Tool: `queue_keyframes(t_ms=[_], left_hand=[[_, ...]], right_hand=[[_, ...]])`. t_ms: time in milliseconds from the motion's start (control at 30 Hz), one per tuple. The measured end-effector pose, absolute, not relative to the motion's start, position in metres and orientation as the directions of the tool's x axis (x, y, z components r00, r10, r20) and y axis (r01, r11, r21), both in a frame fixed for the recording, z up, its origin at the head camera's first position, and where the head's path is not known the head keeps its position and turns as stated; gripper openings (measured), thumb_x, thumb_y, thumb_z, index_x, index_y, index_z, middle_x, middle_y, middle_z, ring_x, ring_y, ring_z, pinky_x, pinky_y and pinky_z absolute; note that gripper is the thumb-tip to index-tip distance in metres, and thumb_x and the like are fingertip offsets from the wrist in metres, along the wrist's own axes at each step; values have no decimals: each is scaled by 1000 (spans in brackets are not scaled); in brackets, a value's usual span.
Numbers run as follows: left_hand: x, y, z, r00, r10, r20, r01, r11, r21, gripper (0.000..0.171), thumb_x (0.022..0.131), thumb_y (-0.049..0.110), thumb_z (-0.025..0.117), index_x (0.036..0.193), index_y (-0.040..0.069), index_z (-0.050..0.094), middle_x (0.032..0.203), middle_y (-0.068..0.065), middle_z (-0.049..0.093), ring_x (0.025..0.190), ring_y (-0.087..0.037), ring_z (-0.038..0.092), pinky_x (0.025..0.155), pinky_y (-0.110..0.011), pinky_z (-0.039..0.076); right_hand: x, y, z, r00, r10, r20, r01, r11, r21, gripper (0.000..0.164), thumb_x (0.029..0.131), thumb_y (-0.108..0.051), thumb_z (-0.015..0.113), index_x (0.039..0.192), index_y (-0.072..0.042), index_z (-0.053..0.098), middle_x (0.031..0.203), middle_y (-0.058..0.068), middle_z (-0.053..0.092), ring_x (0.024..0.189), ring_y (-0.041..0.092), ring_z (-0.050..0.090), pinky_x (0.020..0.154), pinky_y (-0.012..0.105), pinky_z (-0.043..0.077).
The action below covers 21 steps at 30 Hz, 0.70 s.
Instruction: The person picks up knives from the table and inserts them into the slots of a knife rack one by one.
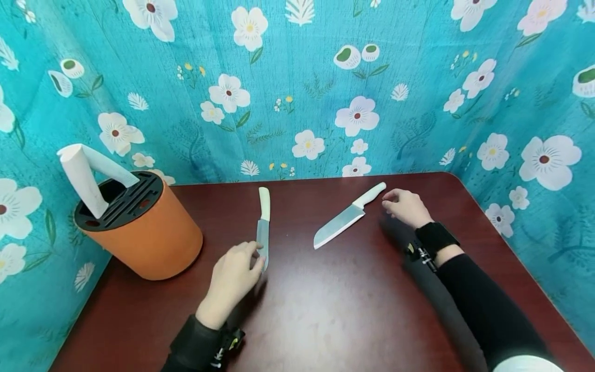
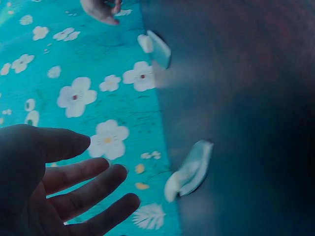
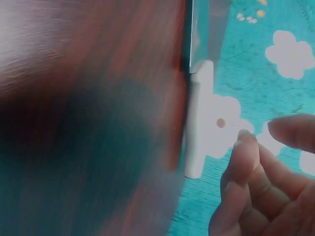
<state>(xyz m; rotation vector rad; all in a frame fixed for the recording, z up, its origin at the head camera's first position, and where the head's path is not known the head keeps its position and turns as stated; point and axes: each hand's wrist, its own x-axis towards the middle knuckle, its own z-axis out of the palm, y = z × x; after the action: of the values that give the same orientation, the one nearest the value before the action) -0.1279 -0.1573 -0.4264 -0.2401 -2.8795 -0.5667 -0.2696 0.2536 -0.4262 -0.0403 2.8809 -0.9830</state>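
Note:
Two knives with pale handles lie on the dark red table. The narrower knife points its blade toward me, and my left hand hovers over the blade's tip. In the left wrist view the thumb and fingers of that hand are spread apart with nothing between them. Further right, a broad-bladed kitchen knife lies at a slant, its handle toward the far right. Just beside that handle is my right hand, fingers loosely bent. The right wrist view has its empty fingertips close to the white handle.
An orange knife block with a black slotted top stands at the left of the table. Two white handles stick out of it. Behind the table hangs a turquoise flowered cloth, also along both sides.

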Motion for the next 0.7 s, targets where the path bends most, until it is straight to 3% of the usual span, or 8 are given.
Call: queue_keyframes(t_ms=[133,300,433,600,700], left_hand=[[-123,-156,-443,-975,114,192,180,909,377,24,92,20,72,115,11,73,91,-2,71,65,-9,54,53,-24,41],[-119,-155,-457,-972,123,199,190,911,365,24,91,20,74,113,11,74,91,-2,72,77,-18,63,66,-34,51],[-119,-153,-462,-959,132,251,217,911,350,24,89,20,75,111,11,75,93,-2,73,86,-24,65,75,-42,53],[-123,-153,-460,-930,123,346,250,902,351,20,88,15,75,108,11,75,92,-2,73,87,-24,66,76,-42,54],[-126,-153,-458,-914,102,392,255,897,361,17,89,14,74,106,11,76,91,-1,73,86,-22,66,74,-39,54]], right_hand=[[-293,240,-439,-990,22,-139,99,812,-575,45,102,-33,51,135,-3,57,110,19,72,93,30,70,77,39,52],[-312,234,-449,-970,143,-199,230,812,-537,61,102,-40,45,147,0,43,137,28,56,119,44,58,95,55,49],[-327,232,-455,-937,242,-252,341,790,-510,74,103,-47,44,153,5,30,148,33,44,132,49,48,107,59,44],[-343,223,-458,-905,329,-271,425,746,-513,88,98,-54,51,151,9,20,141,34,49,128,48,52,105,57,45],[-348,216,-458,-897,343,-278,441,728,-524,85,96,-52,55,147,8,23,129,31,60,115,43,62,95,52,51]])
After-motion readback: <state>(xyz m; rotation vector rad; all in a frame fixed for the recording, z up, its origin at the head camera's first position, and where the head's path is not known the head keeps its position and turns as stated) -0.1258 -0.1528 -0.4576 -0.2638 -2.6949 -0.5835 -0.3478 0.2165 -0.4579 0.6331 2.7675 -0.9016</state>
